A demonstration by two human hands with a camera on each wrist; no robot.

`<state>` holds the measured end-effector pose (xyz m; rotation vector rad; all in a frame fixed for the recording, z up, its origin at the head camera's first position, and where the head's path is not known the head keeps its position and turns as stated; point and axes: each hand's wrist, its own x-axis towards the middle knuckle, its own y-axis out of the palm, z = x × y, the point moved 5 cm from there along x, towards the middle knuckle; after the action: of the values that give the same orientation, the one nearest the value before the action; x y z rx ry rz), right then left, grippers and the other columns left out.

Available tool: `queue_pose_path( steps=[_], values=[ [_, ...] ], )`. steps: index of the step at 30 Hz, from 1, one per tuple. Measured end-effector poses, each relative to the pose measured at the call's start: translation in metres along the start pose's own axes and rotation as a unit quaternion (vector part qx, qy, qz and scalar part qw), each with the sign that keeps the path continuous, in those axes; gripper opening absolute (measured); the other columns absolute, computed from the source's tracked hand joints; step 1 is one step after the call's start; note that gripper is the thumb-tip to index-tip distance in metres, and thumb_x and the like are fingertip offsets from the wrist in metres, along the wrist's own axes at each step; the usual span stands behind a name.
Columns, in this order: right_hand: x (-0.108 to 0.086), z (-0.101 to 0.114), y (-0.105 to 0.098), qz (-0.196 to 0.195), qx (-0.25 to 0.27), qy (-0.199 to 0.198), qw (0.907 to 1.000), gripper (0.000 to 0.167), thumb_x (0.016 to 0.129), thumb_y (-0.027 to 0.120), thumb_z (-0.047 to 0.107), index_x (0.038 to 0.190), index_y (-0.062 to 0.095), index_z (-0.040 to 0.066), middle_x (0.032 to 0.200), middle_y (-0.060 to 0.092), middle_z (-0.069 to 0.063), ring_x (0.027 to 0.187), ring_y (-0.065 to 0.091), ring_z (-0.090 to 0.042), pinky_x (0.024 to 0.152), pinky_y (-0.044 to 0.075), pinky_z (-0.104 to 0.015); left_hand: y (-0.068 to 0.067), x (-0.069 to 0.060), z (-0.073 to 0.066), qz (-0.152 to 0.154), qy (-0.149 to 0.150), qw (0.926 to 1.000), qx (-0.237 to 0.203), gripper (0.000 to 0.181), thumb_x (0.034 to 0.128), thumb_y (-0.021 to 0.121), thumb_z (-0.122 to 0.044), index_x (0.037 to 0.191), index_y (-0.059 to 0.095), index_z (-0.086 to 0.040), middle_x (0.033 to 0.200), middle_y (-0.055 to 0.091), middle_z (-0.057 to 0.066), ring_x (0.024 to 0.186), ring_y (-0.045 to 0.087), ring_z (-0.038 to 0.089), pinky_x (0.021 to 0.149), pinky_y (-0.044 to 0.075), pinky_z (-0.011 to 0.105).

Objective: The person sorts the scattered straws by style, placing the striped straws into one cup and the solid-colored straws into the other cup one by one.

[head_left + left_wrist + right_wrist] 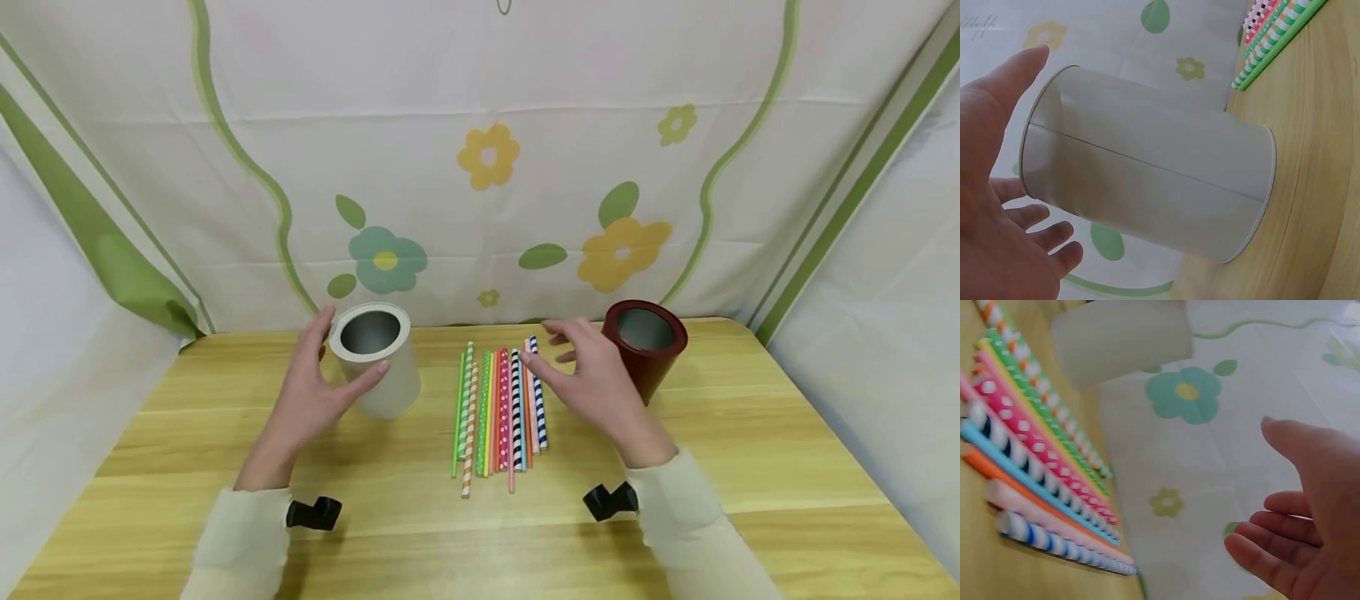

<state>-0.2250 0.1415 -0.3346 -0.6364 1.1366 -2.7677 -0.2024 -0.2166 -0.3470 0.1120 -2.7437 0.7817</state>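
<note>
A white can (pixel 390 375) stands upright at the left of the table, its top showing a dark interior. Around its upper part my left hand (pixel 311 392) is spread, thumb and fingers apart; in the left wrist view the can (pixel 1147 165) shows a gap from the palm. Several patterned and plain straws (pixel 502 417) lie side by side in the middle. My right hand (pixel 600 379) hovers just right of them, thumb apart from loosely bent fingers, holding nothing. Behind it stands a dark red can (pixel 647 367), partly hidden by that hand.
A wooden table (pixel 420 550) carries everything. Behind it hangs a white cloth (pixel 450 75) with flowers and green lines, and more white cloth (pixel 885 333) closes off the right side.
</note>
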Motion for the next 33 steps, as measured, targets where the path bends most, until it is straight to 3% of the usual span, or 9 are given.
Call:
queue_pose_path(
  steps=[2, 5, 8, 13, 22, 33],
  values=[
    [-0.001, -0.005, 0.010, -0.015, -0.003, 0.005, 0.9999, 0.047, 0.099, 0.080, 0.035, 0.136, 0.068, 0.009, 0.123, 0.070, -0.009, 0.109, 0.070, -0.024, 0.087, 0.067, -0.044, 0.002, 0.000, 0.003, -0.006, 0.003, 0.9998, -0.021, 0.100, 0.0918, 0.087, -0.025, 0.171, 0.027, -0.018, 0.170, 0.037, 0.014, 0.159, 0.031, 0.040, 0.128, 0.027, 0.071],
    [-0.001, -0.013, 0.023, -0.041, -0.008, 0.020, 0.9989, 0.036, 0.100, 0.079, 0.030, 0.128, 0.072, 0.009, 0.117, 0.072, -0.011, 0.099, 0.071, -0.023, 0.080, 0.066, -0.042, 0.002, -0.002, 0.007, -0.012, -0.017, 0.9991, -0.038, 0.100, 0.0926, 0.086, -0.023, 0.171, 0.026, -0.014, 0.172, 0.034, 0.015, 0.159, 0.032, 0.041, 0.129, 0.028, 0.068],
    [0.001, -0.022, 0.034, -0.051, -0.005, 0.058, 0.9970, 0.032, 0.101, 0.078, 0.028, 0.125, 0.073, 0.007, 0.113, 0.073, -0.012, 0.094, 0.070, -0.023, 0.078, 0.063, -0.039, 0.002, -0.005, 0.010, -0.016, -0.037, 0.9982, -0.045, 0.102, 0.0932, 0.086, -0.023, 0.172, 0.022, -0.011, 0.175, 0.029, 0.016, 0.160, 0.031, 0.042, 0.130, 0.030, 0.065],
    [0.005, -0.036, 0.049, -0.033, -0.010, 0.130, 0.9909, 0.035, 0.103, 0.074, 0.027, 0.129, 0.072, 0.004, 0.115, 0.073, -0.014, 0.092, 0.068, -0.025, 0.078, 0.058, -0.034, 0.003, -0.007, 0.013, -0.020, -0.050, 0.9968, -0.060, 0.100, 0.0945, 0.085, -0.023, 0.172, 0.023, -0.013, 0.176, 0.027, 0.014, 0.160, 0.033, 0.043, 0.131, 0.031, 0.063],
    [0.007, -0.056, 0.059, 0.007, -0.035, 0.198, 0.9796, 0.038, 0.106, 0.069, 0.025, 0.136, 0.065, 0.004, 0.124, 0.069, -0.018, 0.106, 0.067, -0.032, 0.095, 0.060, -0.049, 0.008, -0.004, 0.017, -0.026, -0.057, 0.9930, -0.100, 0.093, 0.0962, 0.083, -0.020, 0.170, 0.028, -0.013, 0.170, 0.038, 0.012, 0.155, 0.041, 0.038, 0.131, 0.032, 0.060],
    [0.008, -0.066, 0.062, 0.040, -0.058, 0.219, 0.9732, 0.035, 0.103, 0.070, 0.022, 0.132, 0.066, 0.003, 0.114, 0.070, -0.016, 0.100, 0.063, -0.030, 0.091, 0.056, -0.046, 0.012, -0.006, 0.022, -0.022, -0.090, 0.9872, -0.130, 0.094, 0.0973, 0.082, -0.024, 0.172, 0.025, -0.019, 0.170, 0.039, 0.011, 0.153, 0.043, 0.036, 0.131, 0.033, 0.058]
  ],
)
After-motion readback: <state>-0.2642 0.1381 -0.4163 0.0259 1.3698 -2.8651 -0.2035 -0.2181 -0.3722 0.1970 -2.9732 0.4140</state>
